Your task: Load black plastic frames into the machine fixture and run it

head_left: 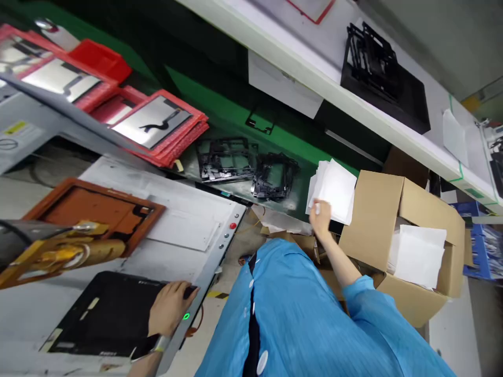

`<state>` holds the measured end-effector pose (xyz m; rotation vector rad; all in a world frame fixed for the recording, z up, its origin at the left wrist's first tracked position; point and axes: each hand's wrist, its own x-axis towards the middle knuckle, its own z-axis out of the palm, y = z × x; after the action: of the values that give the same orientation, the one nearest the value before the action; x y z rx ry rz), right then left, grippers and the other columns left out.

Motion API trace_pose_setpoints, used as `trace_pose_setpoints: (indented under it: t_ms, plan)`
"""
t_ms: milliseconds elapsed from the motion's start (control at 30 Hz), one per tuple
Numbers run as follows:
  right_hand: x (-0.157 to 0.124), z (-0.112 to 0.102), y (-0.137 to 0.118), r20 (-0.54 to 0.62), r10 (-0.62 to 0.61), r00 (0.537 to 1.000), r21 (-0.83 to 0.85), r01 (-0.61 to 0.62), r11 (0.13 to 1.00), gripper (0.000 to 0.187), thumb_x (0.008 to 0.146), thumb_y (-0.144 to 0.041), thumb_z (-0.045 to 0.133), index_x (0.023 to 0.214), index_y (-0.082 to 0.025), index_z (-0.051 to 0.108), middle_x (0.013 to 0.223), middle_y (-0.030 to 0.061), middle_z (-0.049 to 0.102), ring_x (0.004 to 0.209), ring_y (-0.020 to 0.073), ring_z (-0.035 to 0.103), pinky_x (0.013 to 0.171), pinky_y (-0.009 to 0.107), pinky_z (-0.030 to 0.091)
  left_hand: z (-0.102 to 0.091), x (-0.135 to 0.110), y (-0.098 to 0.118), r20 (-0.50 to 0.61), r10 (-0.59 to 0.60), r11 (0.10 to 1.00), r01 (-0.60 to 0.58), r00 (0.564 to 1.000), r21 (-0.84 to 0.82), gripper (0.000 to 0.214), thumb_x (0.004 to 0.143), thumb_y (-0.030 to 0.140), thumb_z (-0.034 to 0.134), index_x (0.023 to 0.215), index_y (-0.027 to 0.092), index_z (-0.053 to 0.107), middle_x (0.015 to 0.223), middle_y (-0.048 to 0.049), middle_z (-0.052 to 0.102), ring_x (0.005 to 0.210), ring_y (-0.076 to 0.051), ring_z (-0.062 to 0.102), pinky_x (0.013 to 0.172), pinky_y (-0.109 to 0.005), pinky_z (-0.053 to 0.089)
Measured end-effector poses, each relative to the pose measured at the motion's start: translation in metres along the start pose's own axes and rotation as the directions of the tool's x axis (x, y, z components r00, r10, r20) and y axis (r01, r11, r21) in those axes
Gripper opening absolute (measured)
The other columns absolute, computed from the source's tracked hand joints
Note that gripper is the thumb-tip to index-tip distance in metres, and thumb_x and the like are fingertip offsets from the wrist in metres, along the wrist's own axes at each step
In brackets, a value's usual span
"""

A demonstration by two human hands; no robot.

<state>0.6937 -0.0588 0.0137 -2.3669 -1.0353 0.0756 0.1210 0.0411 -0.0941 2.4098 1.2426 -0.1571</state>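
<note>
My left hand (170, 308) lies on the near corner of a black flat panel (106, 314) on the grey machine table (184, 220), fingers curled over the panel's edge. My right hand (321, 217) reaches out to a stack of white sheets (334, 191) at the edge of the green bench (236, 120) and pinches the lower corner of the sheets. My blue sleeve and coat fill the lower middle of the view.
An orange fixture frame (94, 209) sits on the machine beside a brass-coloured press arm (66, 251). Red trays with metal plates (157, 125) and black frames (228, 159) lie on the bench. An open cardboard box (396, 209) with white sheets stands at right. A shelf above holds black frames (377, 57).
</note>
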Motion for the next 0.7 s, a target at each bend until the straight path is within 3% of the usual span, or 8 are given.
trace_pose_setpoints:
  t_ms: [33, 100, 200, 267, 333, 467, 600, 700]
  plan:
    - [0.02, -0.021, 0.019, -0.099, 0.113, 0.989, -0.073, -0.12, 0.99, 0.039, 0.109, -0.028, 0.045, 0.14, -0.016, 0.065, 0.14, 0.0201, 0.069, 0.135, 0.0337, 0.059, 0.121, 0.052, 0.043, -0.004, 0.005, 0.002, 0.0, -0.014, 1.0, 0.014, 1.0, -0.017, 0.049, 0.1, 0.058, 0.039, 0.088, 0.023, 0.072, 0.098, -0.0164, 0.082, 0.101, -0.036, 0.075, 0.102, -0.048, 0.056]
    - [0.051, -0.056, 0.058, -0.207, 0.351, 0.913, -0.183, -0.388, 0.903, 0.052, 0.107, -0.036, 0.055, 0.151, -0.009, 0.056, 0.15, 0.0276, 0.06, 0.144, 0.0396, 0.053, 0.124, 0.056, 0.041, -0.012, 0.016, 0.009, -0.019, -0.031, 0.998, 0.03, 0.999, -0.06, 0.051, 0.101, 0.059, 0.037, 0.087, 0.024, 0.072, 0.097, -0.0156, 0.083, 0.098, -0.036, 0.076, 0.096, -0.047, 0.057]
    - [0.073, -0.079, 0.098, -0.052, 0.625, 0.779, -0.222, -0.619, 0.753, 0.078, 0.103, -0.049, 0.069, 0.159, -0.002, 0.044, 0.153, 0.0339, 0.056, 0.143, 0.0453, 0.055, 0.12, 0.056, 0.046, -0.023, 0.046, 0.031, -0.071, -0.016, 0.988, 0.005, 0.997, -0.152, 0.051, 0.103, 0.06, 0.04, 0.096, 0.023, 0.075, 0.105, -0.015, 0.084, 0.101, -0.035, 0.078, 0.095, -0.045, 0.057]
    - [0.075, -0.077, 0.109, 0.082, 0.682, 0.727, -0.217, -0.655, 0.724, 0.077, 0.101, -0.052, 0.074, 0.156, -0.004, 0.047, 0.148, 0.0314, 0.061, 0.137, 0.0436, 0.061, 0.116, 0.052, 0.049, -0.031, 0.073, 0.06, -0.095, 0.021, 0.974, -0.042, 0.995, -0.221, 0.048, 0.103, 0.059, 0.044, 0.1, 0.024, 0.076, 0.108, -0.0132, 0.085, 0.101, -0.033, 0.078, 0.096, -0.044, 0.058]
    - [0.072, -0.07, 0.111, 0.076, 0.667, 0.741, -0.214, -0.642, 0.737, 0.065, 0.1, -0.048, 0.075, 0.147, -0.009, 0.054, 0.143, 0.0274, 0.064, 0.133, 0.0403, 0.064, 0.114, 0.049, 0.051, -0.038, 0.104, 0.099, -0.107, 0.084, 0.95, -0.111, 0.991, -0.29, 0.045, 0.104, 0.058, 0.046, 0.102, 0.025, 0.076, 0.108, -0.0115, 0.084, 0.102, -0.031, 0.077, 0.098, -0.042, 0.058]
    - [0.067, -0.071, 0.108, -0.105, 0.565, 0.818, -0.18, -0.575, 0.798, 0.033, 0.102, -0.031, 0.063, 0.129, -0.014, 0.059, 0.137, 0.0239, 0.064, 0.124, 0.0354, 0.066, 0.11, 0.046, 0.052, -0.049, 0.167, 0.203, -0.078, 0.231, 0.865, -0.242, 0.97, -0.44, 0.042, 0.107, 0.055, 0.047, 0.105, 0.024, 0.076, 0.109, -0.01, 0.083, 0.106, -0.03, 0.076, 0.101, -0.043, 0.058]
    - [0.061, -0.1, 0.102, -0.184, 0.45, 0.874, 0.02, -0.454, 0.891, 0.019, 0.101, -0.027, 0.051, 0.118, -0.018, 0.053, 0.116, 0.0171, 0.067, 0.105, 0.0311, 0.066, 0.099, 0.046, 0.054, -0.053, 0.214, 0.31, -0.111, 0.383, 0.716, -0.37, 0.917, -0.592, 0.036, 0.107, 0.052, 0.056, 0.119, 0.024, 0.076, 0.127, -0.0131, 0.08, 0.125, -0.03, 0.072, 0.117, -0.048, 0.053]
    - [0.046, -0.125, 0.08, -0.137, 0.312, 0.94, 0.256, -0.271, 0.928, 0.025, 0.094, -0.028, 0.054, 0.119, -0.022, 0.05, 0.105, 0.0071, 0.067, 0.087, 0.0248, 0.063, 0.087, 0.039, 0.054, -0.054, 0.244, 0.37, -0.093, 0.333, 0.561, -0.276, 0.938, -0.78, 0.064, 0.096, 0.061, 0.075, 0.146, 0.022, 0.065, 0.16, -0.0186, 0.064, 0.149, -0.034, 0.061, 0.128, -0.053, 0.047]
